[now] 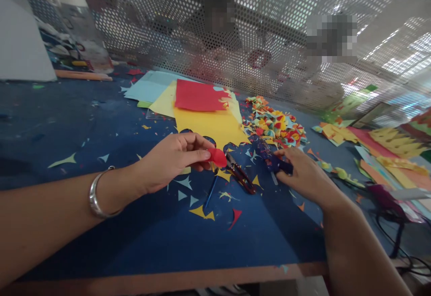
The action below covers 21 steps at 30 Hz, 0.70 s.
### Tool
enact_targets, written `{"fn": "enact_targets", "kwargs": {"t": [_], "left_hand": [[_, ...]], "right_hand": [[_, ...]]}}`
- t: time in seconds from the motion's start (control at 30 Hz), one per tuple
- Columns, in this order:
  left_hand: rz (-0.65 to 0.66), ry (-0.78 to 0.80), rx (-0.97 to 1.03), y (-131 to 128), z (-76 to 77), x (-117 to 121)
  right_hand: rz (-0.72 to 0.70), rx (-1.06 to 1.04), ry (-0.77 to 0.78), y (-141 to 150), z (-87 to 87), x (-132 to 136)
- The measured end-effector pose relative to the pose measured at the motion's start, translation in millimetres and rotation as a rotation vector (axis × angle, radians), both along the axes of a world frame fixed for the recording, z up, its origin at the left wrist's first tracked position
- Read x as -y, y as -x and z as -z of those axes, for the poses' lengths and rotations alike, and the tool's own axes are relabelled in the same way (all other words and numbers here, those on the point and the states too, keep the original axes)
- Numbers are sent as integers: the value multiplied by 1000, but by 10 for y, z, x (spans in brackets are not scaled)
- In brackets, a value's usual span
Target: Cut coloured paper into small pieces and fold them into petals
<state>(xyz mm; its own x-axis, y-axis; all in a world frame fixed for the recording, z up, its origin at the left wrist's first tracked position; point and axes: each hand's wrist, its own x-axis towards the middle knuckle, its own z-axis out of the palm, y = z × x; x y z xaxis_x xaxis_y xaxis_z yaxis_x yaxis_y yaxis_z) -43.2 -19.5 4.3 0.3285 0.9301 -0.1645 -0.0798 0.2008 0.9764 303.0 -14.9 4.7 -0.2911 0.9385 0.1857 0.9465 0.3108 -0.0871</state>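
Observation:
Between the thumb and fingers of my left hand (183,154) is a small rounded piece of red paper (218,157). My right hand (299,170) is closed around the handle end of what looks like a dark blue glue gun (266,150), specked with bits of paper; the palm hides part of it. Small snips (240,173) with dark red handles lie between the hands. Just below the red piece rests a blue pen (211,191). Scattered around are pointed paper scraps, such as a yellow scrap (198,211) and a red scrap (235,218).
Behind the hands, red paper (198,95) lies on yellow paper (210,123), beside light blue sheets (151,85). A heap of colourful paper pieces (279,125) sits to the right. A perforated metal screen (151,27) spans the back, with people beyond. A bottle (84,31) stands back left.

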Motion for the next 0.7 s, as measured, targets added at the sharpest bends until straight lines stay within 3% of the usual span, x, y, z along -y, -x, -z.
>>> {"fn": "enact_targets", "kwargs": {"t": [0.2,0.37,0.7], "left_hand": [[-5,12,-25,-10,8,-2],[-13,-16,-33,-26,12,-17],[-16,-80,-117,-46,11,-48]], "right_hand": [[-151,-88,-140,-50,12,-2],[-204,-241,-268,143,-62,80],[-482,-362,-53,538,-209,375]]}}
